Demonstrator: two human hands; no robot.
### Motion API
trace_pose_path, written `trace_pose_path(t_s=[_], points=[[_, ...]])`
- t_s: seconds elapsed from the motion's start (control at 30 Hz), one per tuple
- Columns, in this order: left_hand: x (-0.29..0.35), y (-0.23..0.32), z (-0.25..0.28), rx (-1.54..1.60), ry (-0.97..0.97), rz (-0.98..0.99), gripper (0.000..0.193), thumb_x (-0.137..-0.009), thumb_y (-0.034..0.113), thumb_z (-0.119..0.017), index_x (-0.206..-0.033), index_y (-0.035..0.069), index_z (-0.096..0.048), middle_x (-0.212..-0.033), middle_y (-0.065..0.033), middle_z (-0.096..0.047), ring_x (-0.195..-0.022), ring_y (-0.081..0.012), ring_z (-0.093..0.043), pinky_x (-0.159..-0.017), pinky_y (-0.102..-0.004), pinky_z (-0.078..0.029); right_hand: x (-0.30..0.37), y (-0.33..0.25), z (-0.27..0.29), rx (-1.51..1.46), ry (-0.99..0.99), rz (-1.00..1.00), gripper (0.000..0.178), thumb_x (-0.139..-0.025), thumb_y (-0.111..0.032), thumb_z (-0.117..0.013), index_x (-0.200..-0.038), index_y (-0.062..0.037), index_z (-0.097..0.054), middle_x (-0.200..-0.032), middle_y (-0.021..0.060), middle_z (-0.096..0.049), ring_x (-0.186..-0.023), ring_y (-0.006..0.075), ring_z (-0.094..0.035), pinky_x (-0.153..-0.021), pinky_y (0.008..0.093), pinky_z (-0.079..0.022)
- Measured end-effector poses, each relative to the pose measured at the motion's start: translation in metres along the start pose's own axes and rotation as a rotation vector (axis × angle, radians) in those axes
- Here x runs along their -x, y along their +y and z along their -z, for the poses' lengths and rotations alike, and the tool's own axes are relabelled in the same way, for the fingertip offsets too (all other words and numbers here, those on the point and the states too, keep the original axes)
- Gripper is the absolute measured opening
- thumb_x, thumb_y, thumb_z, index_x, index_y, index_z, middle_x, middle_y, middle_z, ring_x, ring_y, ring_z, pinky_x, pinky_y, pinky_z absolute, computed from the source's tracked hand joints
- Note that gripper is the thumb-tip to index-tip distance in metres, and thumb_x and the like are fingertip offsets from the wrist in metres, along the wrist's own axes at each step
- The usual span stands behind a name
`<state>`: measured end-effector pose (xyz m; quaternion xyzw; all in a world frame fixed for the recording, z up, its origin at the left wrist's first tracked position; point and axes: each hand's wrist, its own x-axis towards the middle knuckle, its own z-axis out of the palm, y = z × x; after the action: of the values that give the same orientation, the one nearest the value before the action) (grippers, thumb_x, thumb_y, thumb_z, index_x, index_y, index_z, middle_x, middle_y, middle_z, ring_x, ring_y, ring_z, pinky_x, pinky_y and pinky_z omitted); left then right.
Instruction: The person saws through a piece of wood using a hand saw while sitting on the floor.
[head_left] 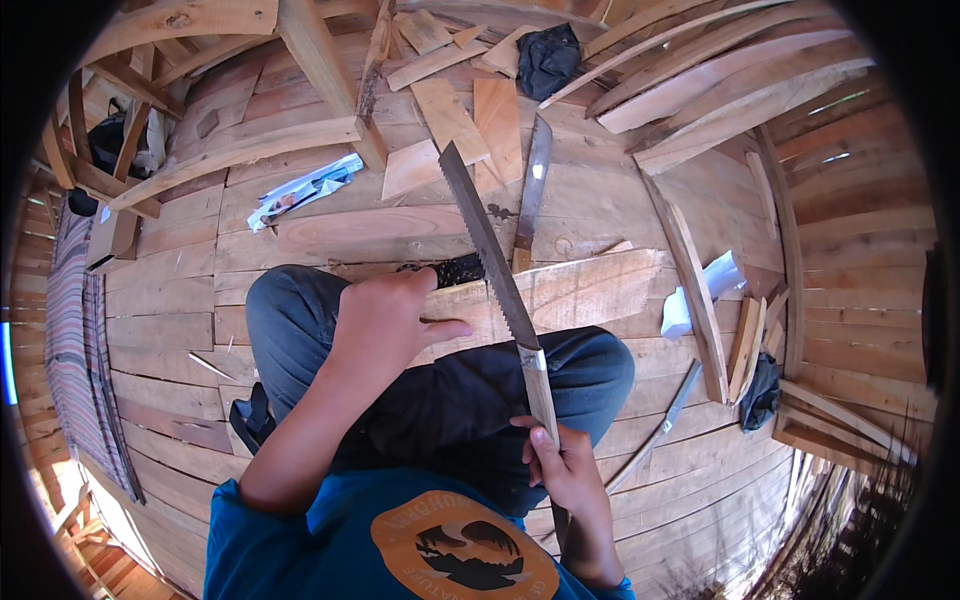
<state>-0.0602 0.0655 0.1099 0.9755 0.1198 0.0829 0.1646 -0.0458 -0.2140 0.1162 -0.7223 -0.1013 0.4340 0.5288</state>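
Observation:
A pale plank (600,290) lies across my lap, slanting up to the right. My left hand (385,312) grips its left end, fingers over the far edge and thumb stretched along the top face. In my right hand (568,465) is the wooden handle of a handsaw (484,243). Its long toothed blade points up and to the left, crossing the plank to the right of my left hand; whether the teeth are in the wood I cannot tell. Beyond the plank, a machete-like blade (537,178) with a wooden handle lies on the floor.
A wooden frame with legs (250,158) stands at the far left. Long boards (720,95) are stacked at the far right, near a black plastic bag (548,60). Offcuts (497,118) lie ahead. A long thin tool (665,425) rests right of my knee, and striped cloth (75,330) hangs left.

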Motion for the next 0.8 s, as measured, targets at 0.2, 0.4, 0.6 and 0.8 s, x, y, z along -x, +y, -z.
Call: trace_pose_path(t_s=[0.2,0.4,0.6,0.8], points=[[-0.004,0.015,-0.013,0.061,-0.004,-0.016,0.054,-0.067,0.054,-0.078,-0.078,0.005,-0.059,-0.064,-0.0116,-0.062,-0.063,-0.0310,-0.065,-0.054,-0.0389,-0.051,0.008,0.006,0.006,0.088,0.079,-0.062,0.038,-0.105,-0.027,-0.046,-0.118,0.0045,-0.062,-0.065,0.0022,-0.054,-0.051,0.0074,-0.051,-0.047,0.0231,-0.045],[-0.010,0.025,-0.016,0.057,-0.055,0.013,0.053,-0.071,0.054,-0.076,-0.078,0.005,-0.059,-0.065,-0.0113,-0.063,-0.064,-0.0316,-0.066,-0.054,-0.0395,-0.051,0.012,0.019,0.010,0.224,0.155,0.021,0.035,-0.104,-0.026,-0.048,-0.117,0.0025,-0.063,-0.059,0.0011,-0.052,-0.049,0.0076,-0.051,-0.046,0.0239,-0.042],[-0.013,0.028,-0.018,0.085,-0.049,0.059,0.058,-0.067,0.058,-0.078,-0.073,0.004,-0.057,-0.063,-0.0148,-0.060,-0.064,-0.0353,-0.064,-0.057,-0.0425,-0.051,0.015,0.017,0.008,0.197,0.230,-0.031,0.032,-0.101,-0.026,-0.055,-0.111,0.0015,-0.067,-0.057,0.0090,-0.056,-0.052,0.0157,-0.057,-0.054,0.0318,-0.046],[-0.014,0.028,-0.019,0.100,-0.058,0.060,0.058,-0.067,0.058,-0.078,-0.074,0.004,-0.059,-0.065,-0.0159,-0.061,-0.067,-0.0359,-0.065,-0.060,-0.0427,-0.052,0.017,0.019,0.007,0.152,0.215,0.006,0.035,-0.103,-0.027,-0.051,-0.113,0.0025,-0.067,-0.057,0.0044,-0.054,-0.051,0.0103,-0.054,-0.050,0.0273,-0.044]])
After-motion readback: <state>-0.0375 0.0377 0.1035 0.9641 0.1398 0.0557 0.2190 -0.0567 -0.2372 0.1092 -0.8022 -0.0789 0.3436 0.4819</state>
